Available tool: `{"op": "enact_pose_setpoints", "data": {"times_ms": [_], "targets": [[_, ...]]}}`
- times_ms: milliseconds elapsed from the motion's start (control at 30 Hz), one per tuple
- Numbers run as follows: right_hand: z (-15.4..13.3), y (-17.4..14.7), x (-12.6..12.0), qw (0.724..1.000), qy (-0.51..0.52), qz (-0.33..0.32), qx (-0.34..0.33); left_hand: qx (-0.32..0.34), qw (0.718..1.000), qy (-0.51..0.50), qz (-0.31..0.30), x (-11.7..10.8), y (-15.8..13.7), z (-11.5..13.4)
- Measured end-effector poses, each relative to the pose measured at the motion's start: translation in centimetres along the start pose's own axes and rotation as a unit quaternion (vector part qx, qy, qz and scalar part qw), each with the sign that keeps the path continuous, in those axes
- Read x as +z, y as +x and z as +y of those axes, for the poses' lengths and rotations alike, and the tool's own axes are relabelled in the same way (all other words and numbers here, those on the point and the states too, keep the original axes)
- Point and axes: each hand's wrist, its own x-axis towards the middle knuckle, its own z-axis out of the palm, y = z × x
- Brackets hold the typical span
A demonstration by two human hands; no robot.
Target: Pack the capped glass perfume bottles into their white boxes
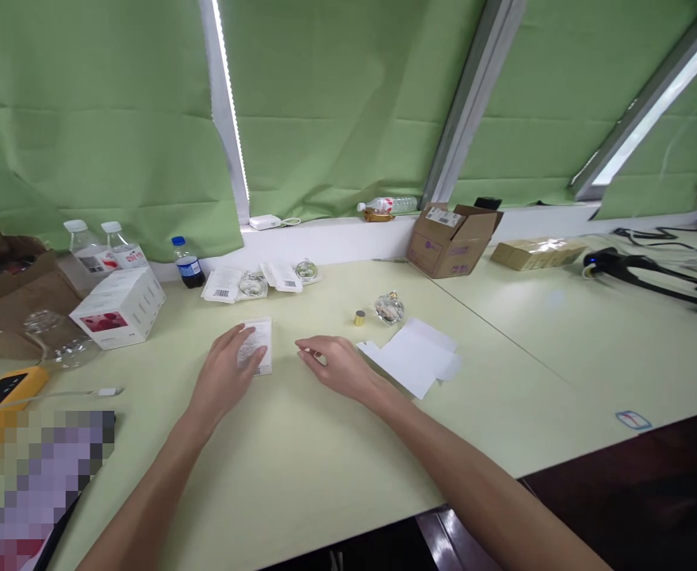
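Note:
Beneath my left hand (224,366) lies a small white printed box (263,337); the fingers and thumb rest across its face and hold it against the table. To the right of the box, my right hand (335,363) hovers low with its fingers curled and pinched together; anything between the fingertips is too small to make out. Beyond the right hand stand a short gold cap (359,318) and a round clear glass bottle (389,308) with a gold neck. An unfolded white carton (416,357) lies flat beside the right wrist.
Two round glass bottles, one being this bottle (253,283), lie with white cartons at the back. A dark drink bottle (189,263), a white box (119,309) and a yellow device (12,388) are leftward. An open cardboard box (452,242) and a black stand (651,277) are rightward.

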Motion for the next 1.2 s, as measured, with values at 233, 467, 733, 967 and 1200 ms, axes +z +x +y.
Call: {"op": "enact_pose_setpoints", "data": {"times_ms": [233,467,733,967,1200], "targets": [[0.5,0.7,-4.0,0.980,-0.076,0.167,0.080,0.082,0.994,0.074,-0.021,1.2,-0.7,0.3],[4.7,0.0,-8.2,0.910,-0.260,0.013,0.322,0.028,0.987,0.159,0.013,0.5,-0.7,0.0],[8.5,-1.0,-9.5,0.846,-0.123,-0.186,0.484,0.023,0.978,0.202,0.050,0.3,-0.9,0.8],[8.3,-0.7,-7.7,0.866,0.025,-0.203,0.456,0.077,0.992,0.059,0.078,0.0,-0.8,2.6],[6.1,0.0,-5.0,0.901,0.143,-0.146,0.383,0.028,0.997,-0.065,-0.028,0.3,-1.4,3.9]]}}
